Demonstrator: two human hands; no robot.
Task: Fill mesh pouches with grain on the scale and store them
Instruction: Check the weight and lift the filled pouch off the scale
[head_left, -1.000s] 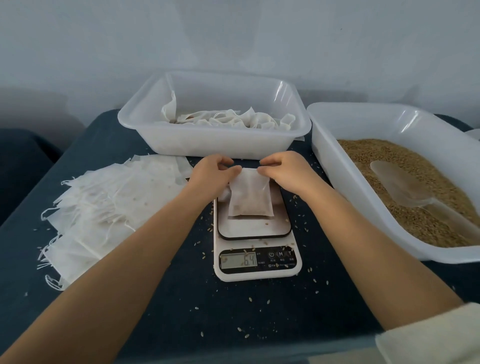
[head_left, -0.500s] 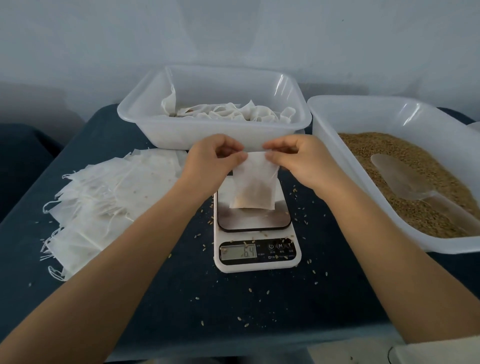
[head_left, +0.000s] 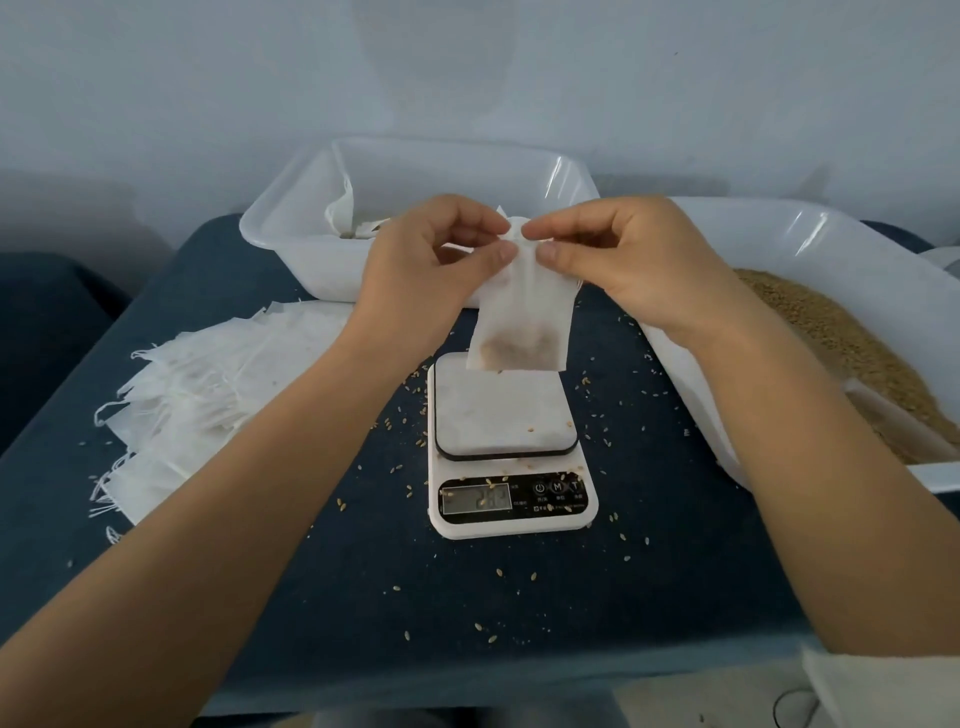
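On the counter (head_left: 675, 597), the scale (head_left: 511, 447) now sits bare, because the left hand (head_left: 426, 260) and right hand (head_left: 618, 254) have lifted the grain-filled pouch (head_left: 522, 322) above it, each pinching its gathered top, likely ready for storing.

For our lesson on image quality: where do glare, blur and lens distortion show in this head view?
Head view: glare streaks on the translucent white plastic tubs' rims; the white digital scale's display digits are blurred, unreadable; wide-angle stretch enlarges both forearms toward the bottom corners.
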